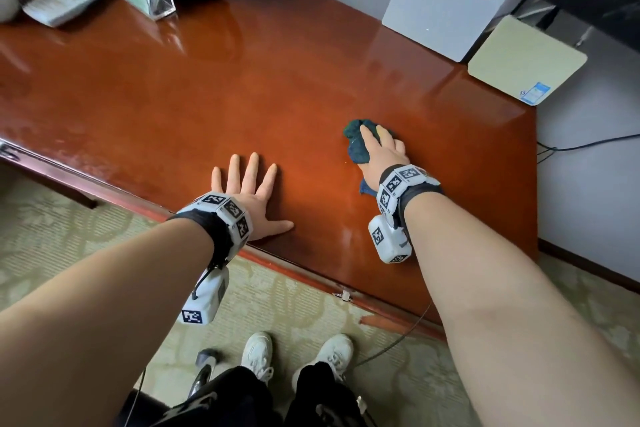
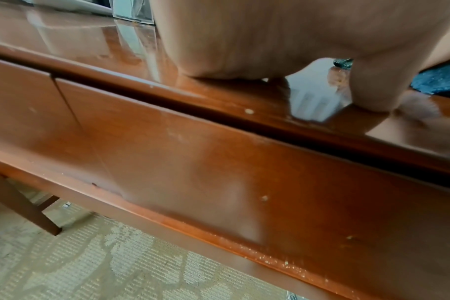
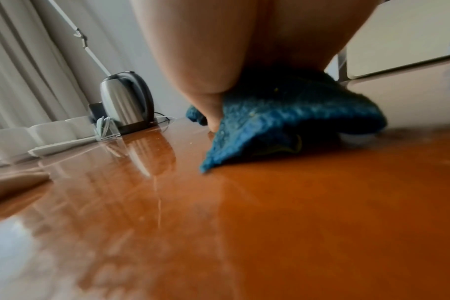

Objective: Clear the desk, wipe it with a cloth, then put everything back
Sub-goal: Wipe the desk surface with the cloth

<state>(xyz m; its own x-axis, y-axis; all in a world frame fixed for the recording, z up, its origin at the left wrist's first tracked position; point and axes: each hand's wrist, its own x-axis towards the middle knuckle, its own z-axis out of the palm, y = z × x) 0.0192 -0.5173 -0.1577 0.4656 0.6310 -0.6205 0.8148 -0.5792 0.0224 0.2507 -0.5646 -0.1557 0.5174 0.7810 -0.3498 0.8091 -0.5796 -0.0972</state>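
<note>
the counter (image 1: 242,87) is mid-wipe; left hand (image 1: 249,194) lies flat, fingers spread wide, bracing; right hand (image 1: 379,152) presses the bunched cloth (image 1: 356,146) near the right end (keep pressure even, overlap strokes toward the kettle (image 3: 126,99)).

No words or numbers can be read. The white wrist bands (image 1: 221,210) have black-and-white square code marks. A small blue sticker (image 1: 535,92) sits on the cream box (image 1: 519,55), but its writing is too small to read.
</note>
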